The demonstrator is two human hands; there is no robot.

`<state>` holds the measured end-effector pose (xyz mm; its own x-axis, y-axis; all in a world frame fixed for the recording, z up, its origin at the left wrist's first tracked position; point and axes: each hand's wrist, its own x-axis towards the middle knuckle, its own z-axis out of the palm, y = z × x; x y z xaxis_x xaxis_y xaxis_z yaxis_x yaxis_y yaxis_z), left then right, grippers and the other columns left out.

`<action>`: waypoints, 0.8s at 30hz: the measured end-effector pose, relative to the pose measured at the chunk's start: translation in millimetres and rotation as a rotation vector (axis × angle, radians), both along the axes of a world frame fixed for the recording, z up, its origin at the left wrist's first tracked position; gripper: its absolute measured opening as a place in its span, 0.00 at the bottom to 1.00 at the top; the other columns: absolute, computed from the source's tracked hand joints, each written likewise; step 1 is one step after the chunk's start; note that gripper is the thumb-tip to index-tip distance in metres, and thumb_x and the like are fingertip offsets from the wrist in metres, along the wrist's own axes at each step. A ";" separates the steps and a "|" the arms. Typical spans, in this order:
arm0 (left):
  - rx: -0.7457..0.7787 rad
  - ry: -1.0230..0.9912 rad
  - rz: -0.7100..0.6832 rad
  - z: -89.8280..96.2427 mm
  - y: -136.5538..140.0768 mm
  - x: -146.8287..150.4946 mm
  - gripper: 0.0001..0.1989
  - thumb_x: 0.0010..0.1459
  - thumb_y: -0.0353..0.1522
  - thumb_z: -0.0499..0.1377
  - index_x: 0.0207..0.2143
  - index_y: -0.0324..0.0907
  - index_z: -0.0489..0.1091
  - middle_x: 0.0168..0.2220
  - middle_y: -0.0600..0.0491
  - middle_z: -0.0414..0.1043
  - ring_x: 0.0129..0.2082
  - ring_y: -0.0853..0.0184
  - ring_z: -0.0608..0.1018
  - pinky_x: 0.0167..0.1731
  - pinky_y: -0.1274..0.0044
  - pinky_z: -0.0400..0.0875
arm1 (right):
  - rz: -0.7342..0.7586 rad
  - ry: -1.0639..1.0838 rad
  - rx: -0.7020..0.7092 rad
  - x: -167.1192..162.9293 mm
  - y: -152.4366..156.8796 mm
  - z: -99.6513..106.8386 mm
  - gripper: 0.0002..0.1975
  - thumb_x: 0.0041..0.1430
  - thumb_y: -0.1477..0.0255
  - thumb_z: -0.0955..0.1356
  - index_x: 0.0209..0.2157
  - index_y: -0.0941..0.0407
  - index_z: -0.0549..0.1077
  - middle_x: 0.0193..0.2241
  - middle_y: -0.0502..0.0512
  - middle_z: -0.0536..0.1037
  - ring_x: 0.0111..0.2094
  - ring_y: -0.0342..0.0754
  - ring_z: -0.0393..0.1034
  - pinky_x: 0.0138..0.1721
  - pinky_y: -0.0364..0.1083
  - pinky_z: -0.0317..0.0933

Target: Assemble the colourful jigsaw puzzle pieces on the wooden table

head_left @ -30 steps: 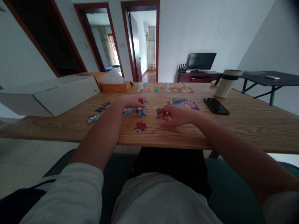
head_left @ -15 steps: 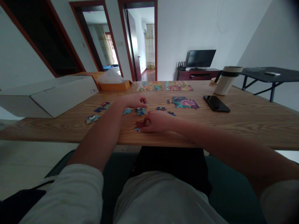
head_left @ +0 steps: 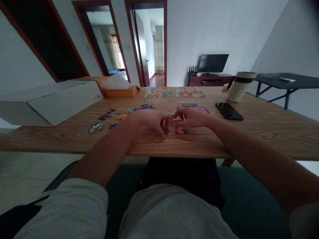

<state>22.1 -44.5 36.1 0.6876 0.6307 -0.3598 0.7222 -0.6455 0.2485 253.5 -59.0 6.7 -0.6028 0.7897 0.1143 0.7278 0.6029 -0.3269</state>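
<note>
My left hand [head_left: 156, 120] is bent down over the table, thumb and fingers closed around a reddish-brown jigsaw puzzle piece [head_left: 166, 130]. Right beside it, my right hand [head_left: 190, 118] curls its fingers in a pinch on another reddish puzzle piece [head_left: 171, 121], partly hidden by the fingers. Just below the right hand lies a piece with orange and red [head_left: 181, 131]. A joined pink and blue puzzle section [head_left: 190, 105] is partly covered by my right hand. Loose blue and yellow pieces [head_left: 117, 116] spread left of my left hand.
A white box [head_left: 67, 99] and an orange box [head_left: 121, 92] stand on the left of the wooden table [head_left: 271, 132]. Two picture sheets [head_left: 159, 92] lie at the back. A black phone [head_left: 229, 111] and a pale mug [head_left: 240, 88] are at the right.
My left hand has come down and right, toward the front edge. My right hand has moved right and slightly away from me. The hands are now side by side.
</note>
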 end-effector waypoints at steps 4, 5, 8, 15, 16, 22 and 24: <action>-0.025 -0.004 0.000 -0.6 -1.7 -1.1 0.33 0.40 0.49 0.72 0.47 0.45 0.73 0.44 0.52 0.80 0.41 0.63 0.78 0.38 0.77 0.68 | -0.138 -0.094 0.018 25.0 13.6 -9.7 0.34 0.54 0.46 0.70 0.53 0.55 0.75 0.39 0.58 0.81 0.34 0.52 0.74 0.34 0.47 0.61; -0.021 -0.006 0.009 -0.4 -2.2 -1.2 0.34 0.40 0.48 0.72 0.49 0.45 0.72 0.44 0.52 0.79 0.40 0.63 0.78 0.38 0.76 0.68 | -0.154 -0.105 0.017 27.9 15.4 -10.5 0.34 0.55 0.46 0.70 0.55 0.55 0.74 0.40 0.58 0.81 0.35 0.52 0.74 0.36 0.48 0.62; 0.003 -0.020 0.036 0.9 -6.1 1.1 0.37 0.40 0.47 0.72 0.52 0.45 0.68 0.44 0.52 0.78 0.40 0.63 0.78 0.37 0.76 0.68 | -0.173 -0.140 0.004 29.1 17.1 -8.8 0.34 0.57 0.46 0.69 0.56 0.56 0.74 0.43 0.60 0.81 0.39 0.54 0.75 0.39 0.48 0.63; 0.096 -0.065 -0.015 -2.9 -11.8 8.5 0.33 0.45 0.44 0.69 0.52 0.43 0.66 0.45 0.51 0.77 0.41 0.63 0.77 0.39 0.76 0.67 | -0.105 -0.226 -0.094 25.5 14.3 -3.1 0.28 0.60 0.48 0.67 0.51 0.53 0.79 0.43 0.60 0.82 0.39 0.56 0.76 0.40 0.49 0.65; 0.097 -0.080 -0.026 -4.3 -11.0 8.7 0.33 0.46 0.44 0.69 0.53 0.43 0.66 0.45 0.51 0.77 0.41 0.63 0.77 0.39 0.76 0.67 | -0.099 -0.228 -0.098 25.8 14.3 -2.9 0.28 0.60 0.48 0.67 0.51 0.53 0.79 0.43 0.59 0.82 0.39 0.55 0.77 0.40 0.49 0.65; 0.013 -0.120 -0.068 -7.3 -7.1 9.9 0.28 0.50 0.44 0.67 0.52 0.42 0.72 0.46 0.51 0.79 0.41 0.65 0.78 0.39 0.78 0.68 | -0.096 -0.227 -0.090 26.5 13.6 -3.1 0.32 0.56 0.47 0.69 0.54 0.55 0.78 0.42 0.59 0.82 0.37 0.54 0.76 0.38 0.49 0.65; 0.004 -0.134 -0.094 -7.4 -7.0 10.6 0.26 0.51 0.43 0.67 0.50 0.43 0.73 0.44 0.52 0.79 0.40 0.66 0.78 0.38 0.78 0.68 | -0.093 -0.219 -0.096 26.4 13.3 -3.5 0.33 0.54 0.47 0.70 0.54 0.55 0.77 0.42 0.59 0.82 0.36 0.54 0.76 0.37 0.49 0.65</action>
<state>32.7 -51.5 28.6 0.7852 0.5629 -0.2582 0.6193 -0.7097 0.3358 279.9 -45.7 3.2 -0.5295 0.8436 -0.0894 0.8382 0.5040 -0.2082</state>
